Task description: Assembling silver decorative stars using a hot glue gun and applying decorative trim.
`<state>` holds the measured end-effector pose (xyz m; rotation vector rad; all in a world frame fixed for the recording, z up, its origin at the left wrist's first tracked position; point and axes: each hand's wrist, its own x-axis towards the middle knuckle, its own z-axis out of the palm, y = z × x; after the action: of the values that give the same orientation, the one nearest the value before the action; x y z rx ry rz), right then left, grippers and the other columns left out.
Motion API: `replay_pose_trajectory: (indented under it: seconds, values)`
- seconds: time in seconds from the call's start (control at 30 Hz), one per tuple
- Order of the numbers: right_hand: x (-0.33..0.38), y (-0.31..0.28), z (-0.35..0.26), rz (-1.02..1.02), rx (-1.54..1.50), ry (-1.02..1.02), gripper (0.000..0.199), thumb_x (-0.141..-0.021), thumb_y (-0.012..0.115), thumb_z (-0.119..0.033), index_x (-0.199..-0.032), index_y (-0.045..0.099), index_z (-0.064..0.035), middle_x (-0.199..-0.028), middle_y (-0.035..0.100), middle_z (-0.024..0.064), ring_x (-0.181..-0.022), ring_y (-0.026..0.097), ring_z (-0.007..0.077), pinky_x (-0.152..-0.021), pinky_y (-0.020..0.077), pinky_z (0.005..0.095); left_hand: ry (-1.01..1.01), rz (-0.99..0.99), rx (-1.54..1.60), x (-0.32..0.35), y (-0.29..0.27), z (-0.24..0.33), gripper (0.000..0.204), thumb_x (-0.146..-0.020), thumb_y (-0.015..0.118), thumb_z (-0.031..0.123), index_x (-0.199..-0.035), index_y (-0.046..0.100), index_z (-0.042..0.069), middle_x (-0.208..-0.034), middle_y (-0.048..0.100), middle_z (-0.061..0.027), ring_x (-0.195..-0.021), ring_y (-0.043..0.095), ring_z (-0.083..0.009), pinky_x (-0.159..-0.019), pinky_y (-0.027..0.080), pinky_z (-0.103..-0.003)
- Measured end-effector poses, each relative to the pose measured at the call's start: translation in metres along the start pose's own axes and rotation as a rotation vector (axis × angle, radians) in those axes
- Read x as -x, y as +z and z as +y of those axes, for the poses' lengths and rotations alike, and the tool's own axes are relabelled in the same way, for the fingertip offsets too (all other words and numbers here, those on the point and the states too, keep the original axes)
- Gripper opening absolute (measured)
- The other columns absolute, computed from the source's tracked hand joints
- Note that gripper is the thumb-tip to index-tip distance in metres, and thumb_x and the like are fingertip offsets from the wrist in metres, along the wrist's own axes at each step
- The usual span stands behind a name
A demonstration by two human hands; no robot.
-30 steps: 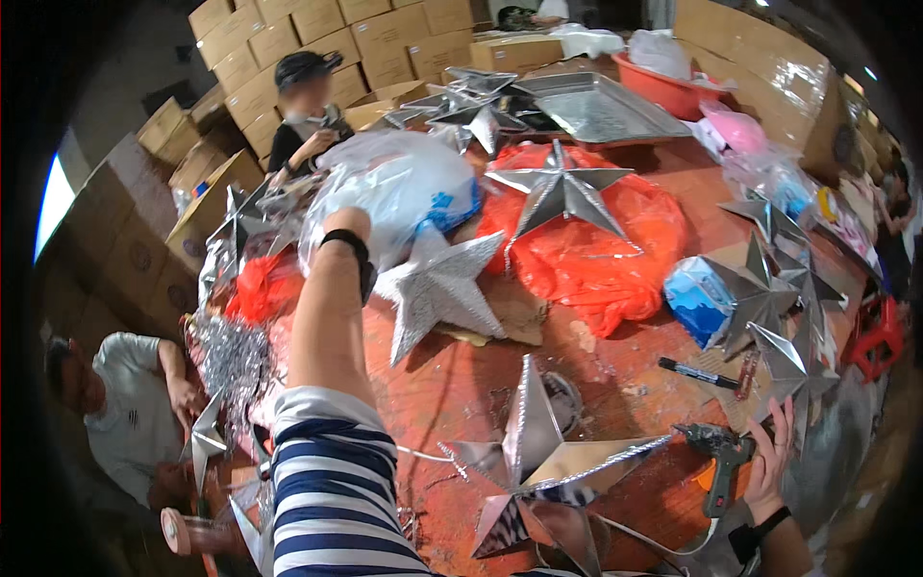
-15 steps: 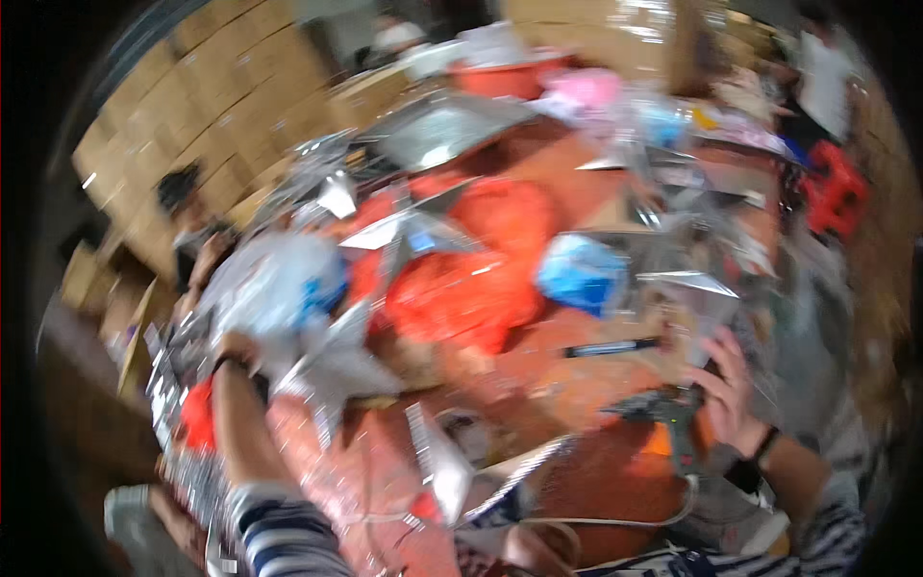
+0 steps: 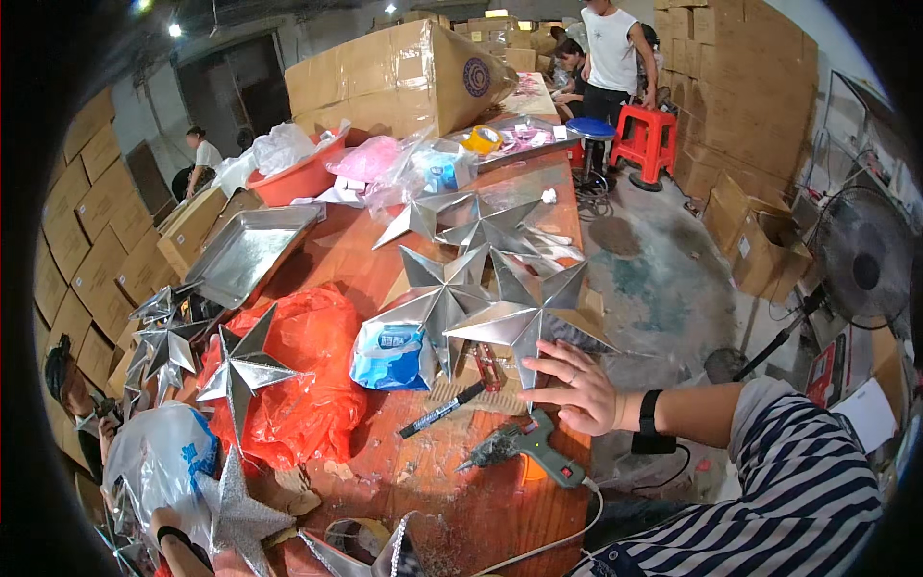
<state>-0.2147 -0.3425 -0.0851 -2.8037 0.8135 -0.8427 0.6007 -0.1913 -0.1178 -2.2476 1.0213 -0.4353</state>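
My right hand [image 3: 577,387], fingers spread, reaches over the table's right side. Its fingertips overlap the lower point of a silver five-pointed star [image 3: 535,306]; whether they touch it I cannot tell. A grey glue gun [image 3: 535,448] lies just below this hand, beside a black marker [image 3: 442,409] and red-handled pliers [image 3: 487,365]. At the lower left, my left hand [image 3: 165,519] is next to a whitish plastic bag [image 3: 163,466] and a glittery silver star [image 3: 242,514]. Its fingers are mostly hidden, so I cannot see whether it holds anything.
More silver stars [image 3: 444,293], a red plastic bag [image 3: 322,370] and a blue-white packet [image 3: 392,358] cover the table [image 3: 404,481]. Farther off are a metal tray [image 3: 252,252], a red basin [image 3: 298,173] and a large carton [image 3: 370,82]. A fan [image 3: 860,260] stands at right; people are behind.
The view has swung right and steadied from a blur. My right hand has moved from beside the glue gun to the silver star's lower point. My left hand appears nearer the lower left edge.
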Motion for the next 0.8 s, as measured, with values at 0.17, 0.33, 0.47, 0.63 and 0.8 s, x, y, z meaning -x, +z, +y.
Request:
replay_pose_trajectory:
  seconds: [0.17,0.33,0.47,0.63,0.8]
  values:
    - [-0.001,-0.001,-0.002,-0.009,0.006,-0.002,0.049,-0.075,0.046,-0.023,-0.123,0.057,-0.0202,-0.141,0.035,0.0122,-0.134,0.023,0.0352,-0.110,0.0151,0.0481,-0.078,-0.116,-0.035,0.021,0.000,-0.060,0.023,-0.083,0.050,0.021,-0.080,0.069,0.009,-0.092,0.067,-0.0134,-0.087,0.064,-0.0278,-0.067,0.051,-0.042]
    - [-0.001,0.002,0.002,-0.004,-0.004,-0.011,0.047,-0.077,0.044,-0.024,-0.123,0.057,-0.0198,-0.141,0.035,0.0128,-0.135,0.022,0.0351,-0.110,0.0149,0.0489,-0.073,-0.143,0.010,0.016,-0.010,-0.062,0.022,-0.083,0.051,0.022,-0.082,0.069,0.008,-0.093,0.067,-0.0132,-0.088,0.064,-0.0275,-0.068,0.050,-0.041]
    - [0.000,0.002,0.002,0.031,-0.021,-0.008,0.050,-0.071,0.046,-0.019,-0.119,0.060,-0.0188,-0.140,0.036,0.0127,-0.135,0.023,0.0352,-0.111,0.0149,0.0488,-0.064,-0.159,0.037,0.009,-0.023,-0.065,0.022,-0.083,0.052,0.023,-0.084,0.068,0.008,-0.093,0.067,-0.0131,-0.088,0.064,-0.0271,-0.069,0.050,-0.041]
    - [0.003,-0.001,0.002,0.029,-0.019,-0.025,0.048,-0.075,0.046,-0.023,-0.121,0.058,-0.0190,-0.140,0.036,0.0132,-0.135,0.022,0.0353,-0.110,0.0155,0.0498,-0.067,-0.185,0.088,0.005,-0.033,-0.072,0.023,-0.083,0.053,0.024,-0.086,0.067,0.007,-0.094,0.067,-0.0129,-0.088,0.063,-0.0267,-0.070,0.049,-0.041]
    - [0.003,0.003,0.004,0.022,-0.034,-0.041,0.049,-0.076,0.047,-0.025,-0.123,0.055,-0.0201,-0.142,0.033,0.0124,-0.135,0.020,0.0355,-0.109,0.0154,0.0513,-0.072,-0.219,0.140,0.004,-0.038,-0.081,0.024,-0.083,0.054,0.026,-0.088,0.067,0.006,-0.095,0.067,-0.0128,-0.089,0.063,-0.0264,-0.071,0.049,-0.040]
